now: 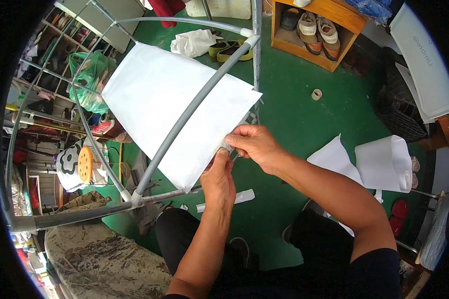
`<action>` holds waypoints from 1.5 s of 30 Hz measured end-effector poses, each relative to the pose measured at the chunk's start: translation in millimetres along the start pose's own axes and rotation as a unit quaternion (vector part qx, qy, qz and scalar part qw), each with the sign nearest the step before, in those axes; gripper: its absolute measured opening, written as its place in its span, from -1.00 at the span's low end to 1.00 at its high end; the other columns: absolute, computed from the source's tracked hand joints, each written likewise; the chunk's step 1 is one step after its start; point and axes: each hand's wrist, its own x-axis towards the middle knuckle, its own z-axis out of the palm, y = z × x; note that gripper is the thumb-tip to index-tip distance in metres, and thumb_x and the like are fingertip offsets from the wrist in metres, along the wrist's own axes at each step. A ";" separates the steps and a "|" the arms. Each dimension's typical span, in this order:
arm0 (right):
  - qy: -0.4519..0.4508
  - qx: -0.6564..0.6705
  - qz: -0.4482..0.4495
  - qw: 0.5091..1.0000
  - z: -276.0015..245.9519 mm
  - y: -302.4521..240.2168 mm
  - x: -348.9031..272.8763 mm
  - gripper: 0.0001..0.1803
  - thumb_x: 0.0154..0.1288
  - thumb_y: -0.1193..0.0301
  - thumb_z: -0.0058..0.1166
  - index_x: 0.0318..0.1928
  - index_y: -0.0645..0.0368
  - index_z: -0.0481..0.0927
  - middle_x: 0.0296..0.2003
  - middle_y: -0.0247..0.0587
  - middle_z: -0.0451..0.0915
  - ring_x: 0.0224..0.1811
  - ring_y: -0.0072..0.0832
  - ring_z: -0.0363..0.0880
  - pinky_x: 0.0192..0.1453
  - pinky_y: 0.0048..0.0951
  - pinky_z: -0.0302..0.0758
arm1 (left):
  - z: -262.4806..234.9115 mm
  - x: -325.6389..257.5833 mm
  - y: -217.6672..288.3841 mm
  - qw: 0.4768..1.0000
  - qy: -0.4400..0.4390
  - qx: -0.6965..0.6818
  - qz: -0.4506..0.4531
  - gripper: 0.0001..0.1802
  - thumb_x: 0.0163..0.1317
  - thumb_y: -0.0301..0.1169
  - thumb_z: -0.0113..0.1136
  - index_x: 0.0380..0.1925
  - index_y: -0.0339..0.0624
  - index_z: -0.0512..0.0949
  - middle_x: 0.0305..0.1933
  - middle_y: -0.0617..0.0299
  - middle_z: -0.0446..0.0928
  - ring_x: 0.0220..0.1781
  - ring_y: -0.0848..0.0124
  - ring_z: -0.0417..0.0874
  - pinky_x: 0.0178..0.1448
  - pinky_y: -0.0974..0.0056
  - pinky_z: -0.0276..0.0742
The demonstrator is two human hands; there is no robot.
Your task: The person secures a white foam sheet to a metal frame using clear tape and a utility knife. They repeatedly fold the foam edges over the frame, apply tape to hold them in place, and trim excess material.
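Observation:
A large white sheet with a finely dotted surface spreads across a grey tube frame, one curved bar passing over it. My left hand comes from below, thumb and fingers pinched on the sheet's near right edge. Right beside it, my right hand pinches the same edge between thumb and forefinger. The two thumbs almost meet there. The underside of the sheet and the fingers behind it are hidden.
On the green floor lie a white roll, a narrow white strip and a tape ring. A wooden shoe cabinet stands at the back right. Cluttered shelves with a green plastic bag fill the left. A camouflage-patterned cover lies near left.

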 end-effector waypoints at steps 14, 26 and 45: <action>-0.026 -0.033 -0.028 0.999 -9.0 6.4 4.3 -0.74 0.44 0.31 0.17 -0.11 0.28 0.69 -0.39 -0.42 0.59 -0.44 -0.70 0.38 -0.37 -0.61 0.36 | 5.6 1.3 0.2 0.999 0.031 0.004 0.030 -0.65 0.27 -0.60 0.27 0.05 -0.23 0.52 -0.09 0.24 0.55 -0.18 0.48 0.54 -0.16 0.38 0.45; 0.018 -0.038 -0.125 0.991 0.3 25.5 7.2 -0.76 0.47 0.33 0.13 -0.11 0.27 0.68 -0.41 -0.44 0.60 -0.44 -0.73 0.39 -0.36 -0.58 0.39 | 3.3 8.5 -10.7 0.997 0.046 0.017 0.066 -0.70 0.26 -0.58 0.28 -0.01 -0.27 0.54 -0.15 0.24 0.56 -0.26 0.49 0.51 -0.19 0.37 0.45; 0.037 0.106 -0.068 0.991 27.7 25.7 6.7 -0.86 0.51 0.42 0.02 -0.15 0.22 0.58 -0.40 -0.44 0.51 -0.39 -0.70 0.37 -0.28 -0.58 0.38 | 5.9 13.9 -11.9 0.994 0.042 0.007 0.096 -0.77 0.27 -0.56 0.32 -0.07 -0.32 0.59 -0.16 0.24 0.58 -0.19 0.47 0.56 -0.10 0.36 0.52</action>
